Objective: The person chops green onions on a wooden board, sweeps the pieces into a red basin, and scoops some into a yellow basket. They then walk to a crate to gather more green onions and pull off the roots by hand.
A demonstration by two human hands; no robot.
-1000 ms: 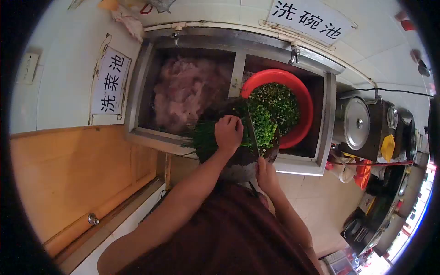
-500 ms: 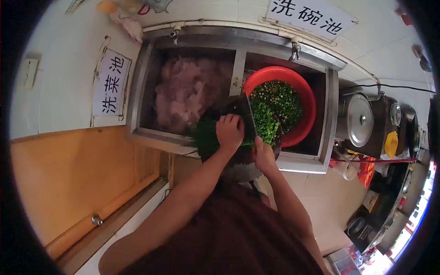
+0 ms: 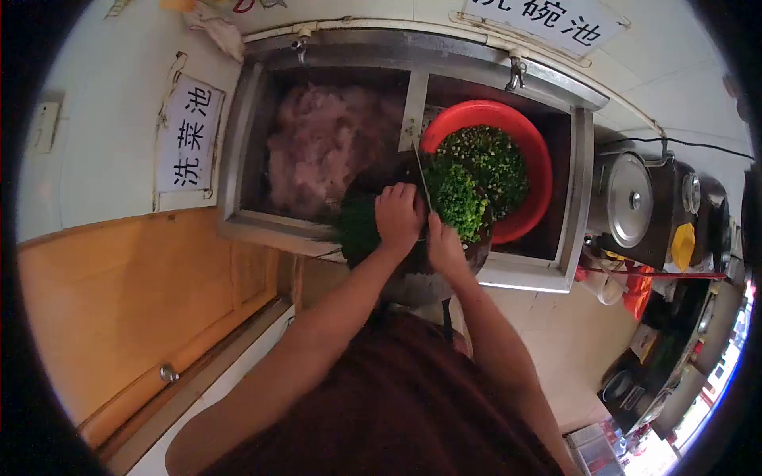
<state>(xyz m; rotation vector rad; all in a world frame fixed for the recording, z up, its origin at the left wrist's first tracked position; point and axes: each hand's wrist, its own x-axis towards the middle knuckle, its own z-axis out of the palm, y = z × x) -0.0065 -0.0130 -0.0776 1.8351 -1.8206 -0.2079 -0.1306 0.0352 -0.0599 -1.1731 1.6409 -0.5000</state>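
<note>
My right hand (image 3: 446,247) is wrapped round the handle of a knife (image 3: 421,176), whose blade stands edge-down just right of my left fingers. With fingers curled, my left hand (image 3: 398,216) presses on a bunch of long scallions (image 3: 357,228) whose green ends stick out to the left. They lie on a dark round chopping block (image 3: 479,252). A heap of chopped scallions (image 3: 460,205) is right of the blade. Behind it, a red basin (image 3: 542,176) in the right sink holds more chopped greens. The cut under the blade is hidden.
The left sink (image 3: 238,151) holds a mass of pale pink meat (image 3: 321,147). Two taps, the left tap (image 3: 300,46) and right tap (image 3: 517,73), hang over the sinks. A lidded pot (image 3: 631,198) stands at right, a wooden door (image 3: 151,301) at left.
The knife has moved slightly left, closer to my left fingers, and its blade now shows more edge-on. My right hand has shifted left with it. The whole view has tilted a little.
</note>
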